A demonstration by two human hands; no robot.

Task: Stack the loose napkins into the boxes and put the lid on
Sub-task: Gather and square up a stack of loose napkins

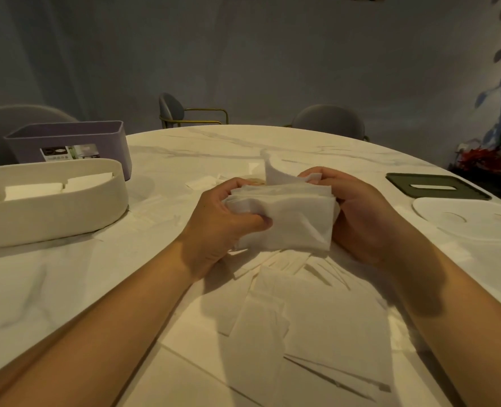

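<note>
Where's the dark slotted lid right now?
In the head view the dark slotted lid lies flat on the table at the far right, just beyond the white lid and right of the right hand holding the napkin stack.

Soft matt paper napkins [284, 218]; glossy marble-look table [202, 145]; matt plastic boxes [52, 207].

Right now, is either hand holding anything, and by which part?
Both hands hold one stack of napkins: the left hand grips its left end, the right hand its right end.
</note>
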